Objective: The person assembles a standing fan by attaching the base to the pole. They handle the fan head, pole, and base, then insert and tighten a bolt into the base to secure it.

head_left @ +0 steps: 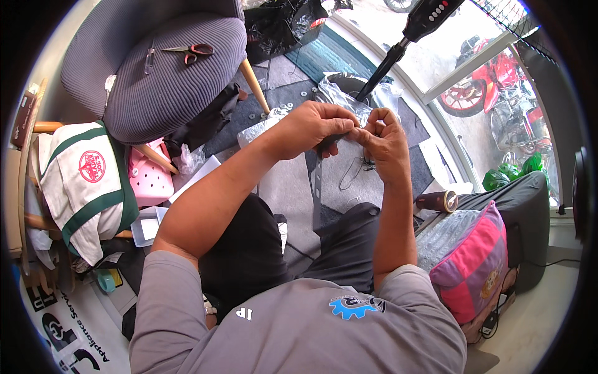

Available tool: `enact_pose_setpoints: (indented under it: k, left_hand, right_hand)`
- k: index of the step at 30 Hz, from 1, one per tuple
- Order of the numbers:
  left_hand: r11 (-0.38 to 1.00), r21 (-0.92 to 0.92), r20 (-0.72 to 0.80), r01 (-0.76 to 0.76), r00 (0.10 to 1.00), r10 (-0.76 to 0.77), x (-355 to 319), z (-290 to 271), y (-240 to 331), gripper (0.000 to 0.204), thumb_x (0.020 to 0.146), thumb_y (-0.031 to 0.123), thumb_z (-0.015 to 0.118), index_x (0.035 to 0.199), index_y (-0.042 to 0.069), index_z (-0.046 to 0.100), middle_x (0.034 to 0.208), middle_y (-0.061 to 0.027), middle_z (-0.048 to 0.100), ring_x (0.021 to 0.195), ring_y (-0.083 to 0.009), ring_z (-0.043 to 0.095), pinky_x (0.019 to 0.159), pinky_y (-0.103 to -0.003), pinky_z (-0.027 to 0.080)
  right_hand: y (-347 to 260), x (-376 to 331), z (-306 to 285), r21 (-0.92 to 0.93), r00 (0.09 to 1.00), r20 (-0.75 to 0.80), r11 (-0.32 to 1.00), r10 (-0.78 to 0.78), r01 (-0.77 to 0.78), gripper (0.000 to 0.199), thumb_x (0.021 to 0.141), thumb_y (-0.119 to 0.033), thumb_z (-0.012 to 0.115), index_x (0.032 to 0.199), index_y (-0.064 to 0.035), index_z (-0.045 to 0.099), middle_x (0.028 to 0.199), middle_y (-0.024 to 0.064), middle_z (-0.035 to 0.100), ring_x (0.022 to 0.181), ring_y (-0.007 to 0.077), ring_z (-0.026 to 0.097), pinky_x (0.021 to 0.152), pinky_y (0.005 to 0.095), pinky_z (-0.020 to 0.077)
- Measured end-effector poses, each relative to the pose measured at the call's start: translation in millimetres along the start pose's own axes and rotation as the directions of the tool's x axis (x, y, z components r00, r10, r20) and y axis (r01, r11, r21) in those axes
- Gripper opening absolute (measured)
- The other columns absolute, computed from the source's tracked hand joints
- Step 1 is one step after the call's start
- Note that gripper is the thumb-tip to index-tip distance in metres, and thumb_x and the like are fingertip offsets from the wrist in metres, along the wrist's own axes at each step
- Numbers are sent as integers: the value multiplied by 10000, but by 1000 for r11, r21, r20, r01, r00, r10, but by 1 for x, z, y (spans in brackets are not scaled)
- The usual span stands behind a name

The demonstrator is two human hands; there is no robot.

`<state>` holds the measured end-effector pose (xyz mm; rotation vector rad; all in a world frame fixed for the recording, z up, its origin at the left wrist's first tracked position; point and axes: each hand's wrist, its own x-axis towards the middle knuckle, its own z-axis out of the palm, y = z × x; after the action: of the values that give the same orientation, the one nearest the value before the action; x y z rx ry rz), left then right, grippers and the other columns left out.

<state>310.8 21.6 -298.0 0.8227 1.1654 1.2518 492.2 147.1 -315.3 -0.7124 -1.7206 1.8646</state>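
Both hands are raised in front of me, close together with fingertips nearly meeting. My left hand (pixel 314 132) is closed, with a dark narrow strip (pixel 318 181) hanging below its fingers toward my knees. The strip has small pale spots along it. My right hand (pixel 387 144) is pinched closed at the strip's upper end; what lies between its fingertips is too small to make out. Below that hand shows a thin dark cord loop (pixel 349 181); I cannot tell whether it hangs from the fingers or lies on the floor.
A grey striped chair (pixel 168 75) at far left bears scissors (pixel 192 52) and a small clear-handled tool (pixel 149 60). A black pole (pixel 383 75) stands ahead among clear plastic (pixel 342 93). A pink pillow (pixel 467 265) and a brown can (pixel 438 201) lie at right.
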Motion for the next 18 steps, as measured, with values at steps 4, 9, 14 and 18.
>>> enact_pose_setpoints:
  k: [4,9,14,18]
  left_hand:
    - [999,-22,-9,-44,999,44,7,-5,-5,218,1063,208,590,1192,46,658,978,-57,730,766,-133,723,647,-275,607]
    - [988,-154,-23,-11,1000,8,11,-11,-10,212,1068,233,575,1202,78,632,990,-56,729,807,-153,738,731,-329,648]
    - [988,-153,0,12,1000,-12,10,-11,-11,203,1071,224,571,1197,75,629,976,-52,723,789,-154,735,714,-321,645]
    - [994,102,54,33,998,-38,9,-7,-13,184,1070,182,575,1184,49,632,950,-44,712,748,-130,715,654,-280,611]
  right_hand:
    - [41,4,-9,784,996,51,615,71,-84,118,969,-56,611,1071,-56,550,950,101,656,729,129,613,673,276,546]
    - [73,-1,-18,904,972,94,391,215,-173,309,897,132,395,1144,49,562,1371,295,583,1311,441,577,1073,527,548]
    - [80,-10,-24,899,981,185,393,61,-194,215,1023,0,460,1193,36,585,1310,264,640,1210,366,663,1010,456,593]
    - [98,-18,-13,877,952,302,377,47,-297,194,1070,-107,502,1194,-4,610,1230,213,701,996,250,750,866,382,640]
